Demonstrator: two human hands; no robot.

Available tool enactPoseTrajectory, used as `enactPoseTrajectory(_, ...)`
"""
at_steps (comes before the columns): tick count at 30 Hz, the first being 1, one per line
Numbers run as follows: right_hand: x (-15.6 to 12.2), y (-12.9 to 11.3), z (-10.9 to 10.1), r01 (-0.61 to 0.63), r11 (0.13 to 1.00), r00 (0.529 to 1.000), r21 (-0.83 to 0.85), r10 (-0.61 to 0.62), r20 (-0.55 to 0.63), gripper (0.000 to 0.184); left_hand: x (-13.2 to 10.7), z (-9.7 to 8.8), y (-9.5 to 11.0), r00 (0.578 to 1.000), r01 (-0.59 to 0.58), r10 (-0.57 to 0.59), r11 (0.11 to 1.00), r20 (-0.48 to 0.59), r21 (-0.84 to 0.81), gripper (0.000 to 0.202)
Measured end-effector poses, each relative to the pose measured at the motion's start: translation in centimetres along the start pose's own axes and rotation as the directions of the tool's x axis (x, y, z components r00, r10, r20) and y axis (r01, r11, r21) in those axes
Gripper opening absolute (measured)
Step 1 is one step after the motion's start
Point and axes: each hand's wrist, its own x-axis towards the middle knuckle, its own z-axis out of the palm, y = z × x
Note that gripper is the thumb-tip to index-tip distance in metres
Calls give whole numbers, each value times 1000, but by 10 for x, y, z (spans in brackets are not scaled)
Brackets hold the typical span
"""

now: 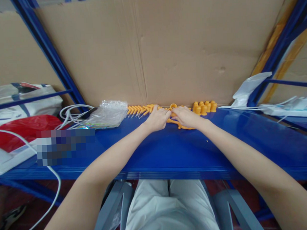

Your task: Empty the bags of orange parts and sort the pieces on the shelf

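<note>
My left hand [157, 119] and my right hand [186, 117] meet at the back of the blue shelf [170, 151], fingers curled and pinched over small orange plastic parts [180, 126]. An orange ring-shaped piece [173, 106] shows just above the fingertips. A row of orange pointed pieces [139, 110] lies to the left of my left hand. A cluster of orange caps [204, 107] stands upright to the right of my right hand. Exactly what each hand pinches is partly hidden by the fingers.
A cardboard sheet [165, 46] backs the shelf. A clear plastic bag [109, 113] and white cables [72, 115] lie at left, beside a red bag [22, 129]. White packaging [249, 87] and a white power strip [287, 107] sit at right. Blue rack posts [51, 55] frame the sides.
</note>
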Motion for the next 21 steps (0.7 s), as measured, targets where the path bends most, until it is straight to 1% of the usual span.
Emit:
enactPoseTrajectory(3, 0, 1, -1, 28, 998, 998, -53, -31, -52, 23, 1, -2, -2, 1000, 29, -29, 999, -2, -28, 25)
enactPoseTrajectory(6, -1, 4, -2, 76, 991, 990, -106, -88, -108, 24, 2, -2, -3, 998, 66, -66, 995, 0, -78, 24)
enactPoseTrajectory(9, -2, 7, -1, 120, 978, 978, -169, -146, -150, 25, 3, -1, -3, 993, 119, -115, 983, 32, -143, 25)
enactPoseTrajectory(12, -2, 8, 0, 146, 964, 970, -224, -184, -157, 26, 4, 2, -4, 985, 167, -155, 964, 73, -209, 25)
enactPoseTrajectory(15, -2, 7, 1, 151, 954, 971, -259, -192, -143, 26, 6, 6, -7, 981, 193, -174, 936, 91, -294, 23)
enactPoseTrajectory(19, -2, 7, 2, 165, 948, 969, -273, -207, -134, 26, 9, 11, -14, 981, 195, -170, 882, 98, -429, 18)
enactPoseTrajectory(21, -2, 7, 2, 177, 946, 965, -273, -221, -139, 27, 10, 12, -17, 980, 198, -161, 840, 116, -506, 15)
